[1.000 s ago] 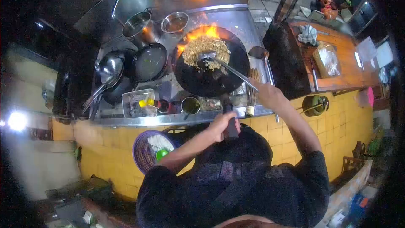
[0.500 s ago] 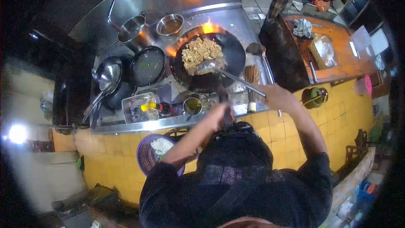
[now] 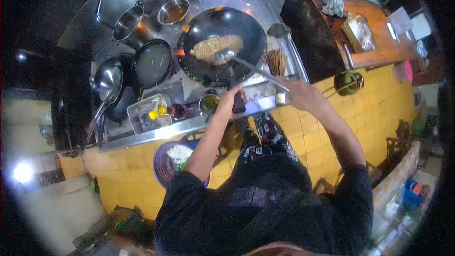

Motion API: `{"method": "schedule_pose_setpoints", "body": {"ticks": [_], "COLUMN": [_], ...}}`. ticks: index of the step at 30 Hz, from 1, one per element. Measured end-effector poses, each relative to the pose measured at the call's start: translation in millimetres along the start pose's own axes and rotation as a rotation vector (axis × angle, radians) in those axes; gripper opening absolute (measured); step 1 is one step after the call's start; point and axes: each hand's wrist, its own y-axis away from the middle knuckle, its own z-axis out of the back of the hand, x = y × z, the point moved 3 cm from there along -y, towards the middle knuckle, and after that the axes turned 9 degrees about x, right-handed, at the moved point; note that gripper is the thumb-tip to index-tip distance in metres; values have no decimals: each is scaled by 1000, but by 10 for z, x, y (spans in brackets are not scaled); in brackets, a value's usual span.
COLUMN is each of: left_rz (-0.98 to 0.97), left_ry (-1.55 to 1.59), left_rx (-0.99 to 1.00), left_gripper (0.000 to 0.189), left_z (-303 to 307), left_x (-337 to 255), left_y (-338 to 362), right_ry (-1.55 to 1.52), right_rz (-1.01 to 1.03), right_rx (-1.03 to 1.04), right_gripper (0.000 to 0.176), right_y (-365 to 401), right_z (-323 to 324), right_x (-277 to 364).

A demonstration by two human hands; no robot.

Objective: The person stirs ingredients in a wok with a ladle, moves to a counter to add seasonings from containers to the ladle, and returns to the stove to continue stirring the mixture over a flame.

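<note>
A large black wok (image 3: 251, 33) sits over the burner, with brown chopped food (image 3: 208, 47) heaped in its middle. My left hand (image 3: 231, 100) is wrapped round the wok's dark handle (image 3: 239, 104) at the counter's front edge. My right hand (image 3: 302, 94) grips the end of a long metal ladle (image 3: 258, 70), whose bowl rests in the food. Small orange flames show at the wok's left rim. A bundle of thin sticks (image 3: 276, 62) lies right of the wok, close to my right hand.
Left of the wok are a black pan (image 3: 152, 64), metal pots (image 3: 128, 22), a bowl of brown liquid (image 3: 173, 11) and a clear tray (image 3: 144, 118) with a yellow-capped bottle. A purple basket (image 3: 163, 166) stands below the counter. A wooden table (image 3: 327, 28) is at the right.
The wok is tilted differently, and the food has gathered into a flatter heap. The tall flames behind the wok have shrunk. The whole view has shifted, showing the legs below.
</note>
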Motion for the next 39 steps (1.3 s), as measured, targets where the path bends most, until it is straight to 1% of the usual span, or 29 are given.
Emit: {"method": "schedule_pose_setpoints", "body": {"ticks": [1, 2, 3, 4, 5, 6, 7, 9, 11, 13, 14, 15, 16, 17, 19, 20, 21, 23, 25, 27, 29, 30, 31, 32, 33, 34, 36, 37, 39], "left_rz": [-20, -53, -34, 34, 33, 62, 99, 46, -71, -21, -30, 23, 14, 74, 110, 110, 52, -23, -17, 123, 73, 31, 23, -45, -112, -110, -240, -235, -197], "left_ry": [87, 171, 118, 154, 141, 111, 86, 38, 88, 124, 90, 9, -104, -15, -13, -2, 144, 161, 86, 99, 205, 62, 233, 136, 41, 27, 69, 49, -29], "left_rx": [10, 23, -44, 44, 118, 90, 59, 89, 38, -22, -106, 16, 130, 94, 70, 142, 163, -41, -8, 155, 145, 86, 116, 55, -7, 1, -3, 14, -150], "left_gripper": [17, 15, 13, 11, 10, 12, 13, 21, 23, 25, 29, 30, 30, 29, 26, 22, 24, 24, 23, 19, 17, 16, 15, 15, 16, 16, 18, 18, 19], "left_z": [-40, -114, -396, -408, -605, -638, -616, -252, 92, -172, -296, -177, -393, -550, -449, -236, -104, -211, -305, -288, -330, -228, 73, 207, 312, 436, 584, 558, 529], "left_x": [88, 120, 147, 419, 350, 247, 184, -68, -139, -94, 75, 381, 324, 266, 91, -11, -173, -310, -45, 283, 243, 155, 319, 265, 199, 208, 127, 97, 42], "left_y": [-35, -94, 213, 249, 512, 551, 576, 191, -204, 77, 119, 109, 416, 595, 424, 184, 0, 134, 288, 437, 470, 333, -105, -314, -455, -616, -879, -871, -834], "right_ry": [-19, 258, 259, 112, -35, -36, -38, 36, 25, 446, 272, 275, 183, 95, 72, 254, 436, 519, 329, 316, -55, -48, -125, -200, -202, -237, -267, -267, -131], "right_rz": [-162, -124, -122, -139, -155, -79, -73, 115, 122, 76, -46, -40, 48, 134, 164, 216, 270, 231, -144, -86, -38, -41, -36, -32, -41, -58, -86, -102, -191], "right_rx": [41, -118, -119, -54, 2, 16, 13, -59, -93, -261, -120, -133, -161, -198, -179, -278, -384, -471, -189, -299, -222, -233, -260, -297, -309, -328, -334, -316, -210], "right_gripper": [59, 59, 59, 58, 58, 56, 56, 55, 50, 48, 48, 48, 47, 46, 47, 49, 52, 54, 56, 57, 52, 52, 52, 53, 53, 52, 52, 52, 54], "right_y": [-15, -29, -37, -68, -107, -86, -82, -49, -33, -162, -243, -241, -217, -226, -191, -163, -149, -244, -335, -207, 52, 54, 69, 61, -29, -226, -602, -759, -1145], "right_z": [-8, -217, -172, -108, -40, 8, 33, 62, 5, -212, -114, -80, -60, 0, 32, -23, -97, -197, -73, -5, 316, 328, 308, 308, 211, 22, -212, -319, -662], "right_x": [-1, -33, -8, 27, 46, 24, -21, -18, 33, -71, -40, -69, -106, -116, -150, -183, -206, -185, -150, -238, -181, -155, -87, -30, -6, -16, -41, -54, -217]}}
